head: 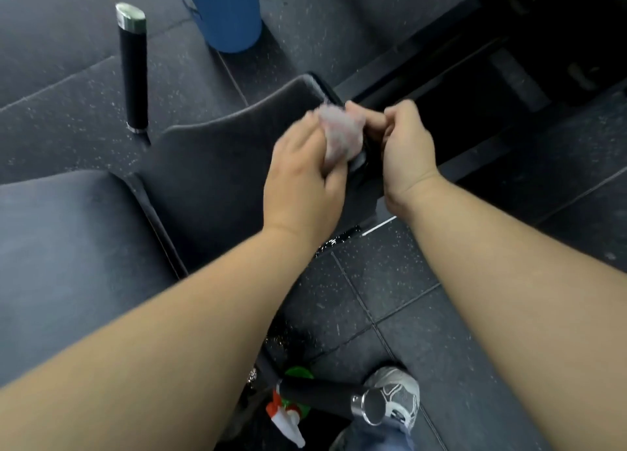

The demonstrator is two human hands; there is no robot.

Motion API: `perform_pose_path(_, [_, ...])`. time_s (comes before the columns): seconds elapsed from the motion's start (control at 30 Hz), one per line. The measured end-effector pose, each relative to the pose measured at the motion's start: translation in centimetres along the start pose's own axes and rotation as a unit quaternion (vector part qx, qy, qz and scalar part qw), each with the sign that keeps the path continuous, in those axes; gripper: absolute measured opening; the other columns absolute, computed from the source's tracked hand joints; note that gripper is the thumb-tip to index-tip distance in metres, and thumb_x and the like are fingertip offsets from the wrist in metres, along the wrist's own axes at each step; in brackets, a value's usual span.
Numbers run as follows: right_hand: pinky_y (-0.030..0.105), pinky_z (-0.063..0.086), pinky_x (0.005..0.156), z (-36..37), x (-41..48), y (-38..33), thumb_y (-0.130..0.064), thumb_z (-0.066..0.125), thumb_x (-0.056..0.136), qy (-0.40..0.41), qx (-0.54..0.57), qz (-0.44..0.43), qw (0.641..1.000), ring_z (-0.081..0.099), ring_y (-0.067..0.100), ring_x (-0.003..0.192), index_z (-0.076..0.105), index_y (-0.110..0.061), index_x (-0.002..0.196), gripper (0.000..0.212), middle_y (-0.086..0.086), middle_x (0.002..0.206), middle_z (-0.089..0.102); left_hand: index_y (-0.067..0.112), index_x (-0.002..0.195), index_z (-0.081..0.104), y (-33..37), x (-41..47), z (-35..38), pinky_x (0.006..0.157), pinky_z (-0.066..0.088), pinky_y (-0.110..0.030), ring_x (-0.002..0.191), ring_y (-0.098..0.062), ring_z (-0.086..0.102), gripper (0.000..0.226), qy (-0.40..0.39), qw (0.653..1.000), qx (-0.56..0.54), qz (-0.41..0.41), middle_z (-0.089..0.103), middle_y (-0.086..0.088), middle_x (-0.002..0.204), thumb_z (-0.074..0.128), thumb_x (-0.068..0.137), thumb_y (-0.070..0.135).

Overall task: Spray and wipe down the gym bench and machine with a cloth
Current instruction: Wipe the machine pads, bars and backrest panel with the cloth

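Two hands meet at the right edge of the bench pad (210, 165).
Our left hand (302, 179) grips the pale cloth (339, 135) against this edge; our right hand (407, 148) is curled just beside it, but we cannot tell what it grasps.

head camera looks steeply down, close over the bench pad (210, 165).

Dim, cool indoor light, motion blur on cloth (339, 135) and left hand (302, 176), glare on chrome handle cap (373, 406), wide-angle bending at edges, top right corner near black.
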State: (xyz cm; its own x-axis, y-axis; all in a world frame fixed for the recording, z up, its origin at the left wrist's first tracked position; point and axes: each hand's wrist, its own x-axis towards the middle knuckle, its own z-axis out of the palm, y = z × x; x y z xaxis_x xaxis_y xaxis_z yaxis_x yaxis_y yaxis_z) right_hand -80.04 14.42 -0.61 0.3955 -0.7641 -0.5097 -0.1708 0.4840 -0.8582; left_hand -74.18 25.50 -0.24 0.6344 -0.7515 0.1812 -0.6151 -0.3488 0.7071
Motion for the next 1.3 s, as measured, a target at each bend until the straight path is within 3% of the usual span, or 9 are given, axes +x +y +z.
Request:
perform_pose_path(0.13, [0.027, 0.041, 0.102, -0.2, -2.5, -0.2, -0.031, 0.031, 0.094, -0.028, -0.007, 0.005, 1.0, 0.057, 0.01, 0.113, 0.081, -0.031, 0.085, 0.05, -0.009, 0.119, 0.07, 0.008, 0.129, 0.062, -2.0, -3.7, -1.7, 0.114, 0.023, -0.013, 0.131, -0.017, 0.039, 0.044, -0.075, 0.991, 0.055, 0.101, 0.056, -0.005, 0.139, 0.05, 0.087, 0.014])
perform_pose_path(0.27, [0.026, 0.046, 0.092, 1.1, -4.3, 0.0, -0.031, 0.037, 0.101, -0.003, -0.029, 0.016, 0.999, 0.059, 0.012, 0.108, 0.066, -0.032, 0.124, 0.037, -0.002, 0.128, 0.062, 0.019, 0.135, 0.059, -1.7, -0.7, -3.8, 0.107, 0.018, -0.003, 0.133, -0.016, 0.043, 0.047, -0.098, 0.993, 0.032, 0.06, 0.051, 0.002, 0.145, 0.057, 0.089, 0.009])
perform_pose_path(0.57, [0.025, 0.036, 0.098, 2.5, -5.0, 0.8, -0.032, 0.037, 0.101, 0.068, -0.04, -0.04, 0.996, 0.053, 0.008, 0.107, 0.068, -0.031, 0.122, 0.037, -0.006, 0.127, 0.059, 0.009, 0.134, 0.058, -5.3, 0.7, -2.9, 0.112, 0.032, -0.024, 0.129, -0.022, 0.046, 0.043, -0.08, 0.985, 0.061, 0.138, 0.051, -0.005, 0.144, 0.046, 0.093, 0.01])
perform_pose_path(0.67, [0.03, 0.019, 0.111, 2.9, -5.5, 0.7, -0.04, 0.035, 0.102, 0.084, -0.024, -0.003, 0.996, 0.032, 0.013, 0.138, 0.05, -0.031, 0.142, 0.044, -0.006, 0.156, 0.033, 0.011, 0.128, 0.064, -8.9, -6.9, -5.9, 0.109, 0.027, -0.012, 0.126, -0.019, 0.046, 0.04, -0.138, 0.979, 0.051, 0.14, 0.052, -0.003, 0.141, 0.044, 0.093, 0.015])
perform_pose_path(0.77, [0.047, 0.008, 0.122, 3.3, -6.5, 1.7, -0.048, 0.033, 0.103, 0.123, 0.013, 0.025, 0.992, 0.014, 0.012, 0.149, 0.031, -0.034, 0.152, 0.052, -0.01, 0.162, 0.018, 0.019, 0.13, 0.063, -10.7, -11.3, -9.0, 0.108, 0.042, -0.034, 0.132, -0.017, 0.045, 0.044, -0.161, 0.981, 0.08, 0.07, 0.046, 0.008, 0.144, 0.059, 0.088, 0.003])
perform_pose_path(0.87, [0.038, 0.037, 0.107, 2.2, -7.3, 4.5, -0.05, 0.038, 0.1, 0.158, 0.114, 0.087, 0.977, 0.049, 0.011, 0.124, 0.055, -0.035, 0.13, 0.038, -0.012, 0.134, 0.055, 0.016, 0.13, 0.063, -7.3, -8.0, -8.2, 0.111, 0.036, -0.026, 0.132, -0.023, 0.048, 0.057, -0.106, 0.993, 0.045, 0.03, 0.051, 0.002, 0.142, 0.058, 0.079, -0.009])
perform_pose_path(0.97, [0.035, 0.04, 0.087, 0.2, -8.0, 7.3, -0.058, 0.029, 0.1, 0.116, 0.183, 0.189, 0.958, 0.054, 0.015, 0.082, 0.057, -0.026, 0.099, 0.043, -0.004, 0.087, 0.06, 0.012, 0.133, 0.06, -3.3, -1.7, -4.4, 0.112, 0.022, -0.018, 0.137, -0.028, 0.042, 0.051, -0.103, 0.988, 0.025, 0.116, 0.051, -0.006, 0.145, 0.055, 0.084, 0.0])
perform_pose_path(1.1, [0.045, 0.025, 0.109, -1.7, -8.7, 9.2, -0.067, 0.008, 0.097, 0.029, 0.177, 0.256, 0.95, 0.059, 0.025, 0.113, 0.06, -0.017, 0.116, 0.074, 0.009, 0.119, 0.069, 0.011, 0.126, 0.065, -4.1, -1.3, -2.0, 0.116, 0.029, -0.029, 0.131, -0.029, 0.048, 0.038, -0.119, 0.969, 0.078, 0.202, 0.055, -0.008, 0.14, 0.055, 0.089, 0.012])
perform_pose_path(1.3, [0.043, 0.029, 0.105, 0.6, -10.9, 8.8, -0.064, 0.006, 0.099, 0.041, 0.161, 0.277, 0.946, 0.057, 0.023, 0.108, 0.058, -0.014, 0.13, 0.078, 0.004, 0.127, 0.065, 0.015, 0.126, 0.066, -8.7, -9.2, -7.4, 0.111, 0.034, -0.021, 0.128, -0.023, 0.047, 0.042, -0.227, 0.945, 0.111, 0.206, 0.055, -0.003, 0.141, 0.049, 0.087, 0.013])
